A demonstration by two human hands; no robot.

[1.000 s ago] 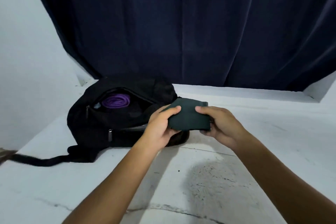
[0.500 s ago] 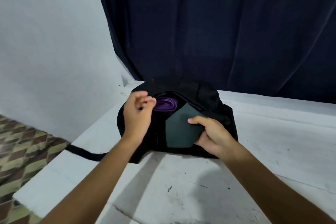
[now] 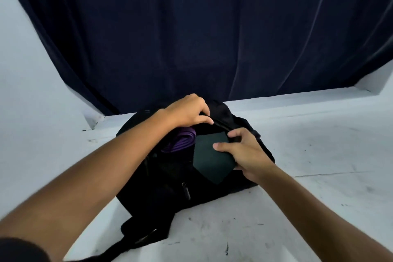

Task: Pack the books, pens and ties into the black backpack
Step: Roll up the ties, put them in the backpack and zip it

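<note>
Dark blue curtain behind, pale scuffed table below. Black backpack lying flat at the middle of the table, strap trailing toward the near edge, a zip pull on its front panel. Left hand reaching over the far rim of the open mouth, fingers curled round the black edge and lifting it. Just under that grip, a rolled purple tie already inside the bag. To the right of the roll, a folded dark green tie, far end tucked in the opening, near corner hanging out over the front panel. Right hand pinching that green fold at its right edge, thumb on top, fingers beneath. Seemingly mid-insertion of the second tie. Next move likely calling for a push deeper toward the left grip, mouth held wide, then release. No books or pens in view; whether packed already, impossible to tell.
</note>
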